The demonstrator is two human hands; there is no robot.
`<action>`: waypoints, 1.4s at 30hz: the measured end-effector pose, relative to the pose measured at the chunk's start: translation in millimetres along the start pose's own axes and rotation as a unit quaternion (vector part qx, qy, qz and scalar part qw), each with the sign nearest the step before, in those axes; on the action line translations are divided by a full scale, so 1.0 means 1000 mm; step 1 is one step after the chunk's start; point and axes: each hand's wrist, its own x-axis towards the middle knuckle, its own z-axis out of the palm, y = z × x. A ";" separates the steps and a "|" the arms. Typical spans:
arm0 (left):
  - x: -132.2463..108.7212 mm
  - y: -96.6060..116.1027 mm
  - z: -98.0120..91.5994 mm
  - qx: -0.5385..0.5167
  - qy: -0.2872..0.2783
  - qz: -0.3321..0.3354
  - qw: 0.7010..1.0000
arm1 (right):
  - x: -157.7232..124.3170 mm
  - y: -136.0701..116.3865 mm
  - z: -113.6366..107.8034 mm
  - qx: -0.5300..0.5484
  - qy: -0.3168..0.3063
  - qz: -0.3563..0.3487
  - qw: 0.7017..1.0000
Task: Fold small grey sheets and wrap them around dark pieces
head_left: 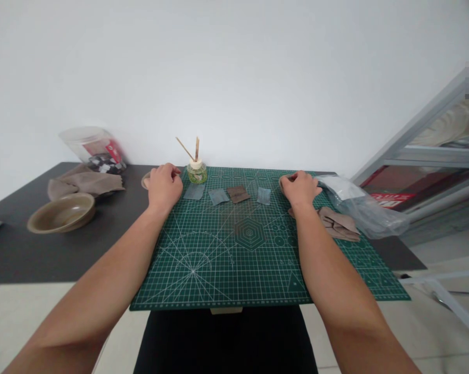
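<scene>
My left hand point(165, 188) is closed at the left edge of the green cutting mat point(218, 285). A tan, rounded thing point(145, 181) shows partly past its outer side; the hand hides the rest. At the mat's far right, the fingers of my right hand point(301, 188) curl over a brown, rounded object point(284, 183), mostly covered. Between the hands lie small flat squares in a row: a grey-blue one point(194, 191), another grey-blue one point(218, 196), a dark brown one point(238, 194) and a pale blue one point(263, 196).
A reed diffuser point(197, 172) stands at the mat's back edge. Leftward are a brown bowl point(43, 222), a crumpled brown cloth point(82, 182) and a clear tub point(76, 140). Near my right forearm lie another brown cloth point(341, 224) and a clear plastic bag point(369, 208).
</scene>
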 end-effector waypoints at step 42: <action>0.013 -0.030 0.014 0.030 -0.050 -0.076 0.995 | 0.000 -0.001 -0.009 -0.064 -0.084 0.009 0.994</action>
